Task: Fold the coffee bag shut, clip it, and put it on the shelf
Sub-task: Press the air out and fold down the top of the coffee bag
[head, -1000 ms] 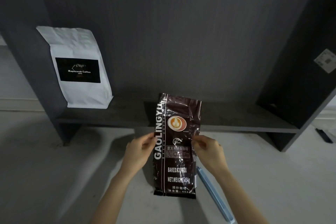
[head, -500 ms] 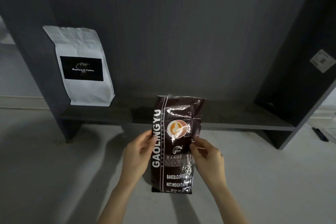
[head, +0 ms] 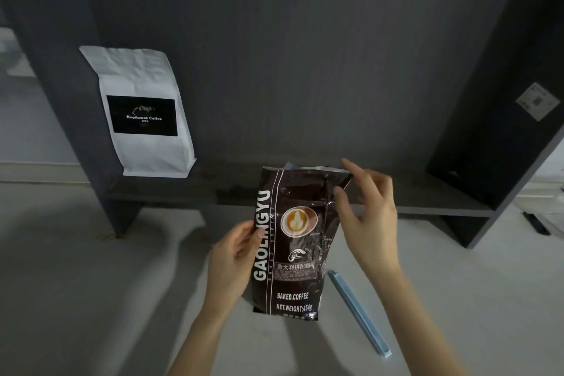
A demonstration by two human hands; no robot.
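A dark brown coffee bag (head: 293, 241) with white lettering stands upright on the pale floor in front of the shelf (head: 427, 207). Its top edge is open and shows a silver lining. My left hand (head: 235, 253) grips the bag's left edge at mid height. My right hand (head: 366, 217) is up at the bag's top right corner, thumb against the bag and fingers spread, not closed on it. A long light blue clip (head: 358, 313) lies on the floor to the right of the bag, under my right forearm.
A white coffee bag (head: 143, 113) with a black label stands at the left end of the dark low shelf. The shelf unit has dark side panels (head: 494, 119) left and right and a grey back wall. A dark object (head: 537, 223) lies on the floor at far right.
My right hand has left the bag's middle right edge and risen to its top right corner. The left hand keeps its hold. The clip has come back into view.
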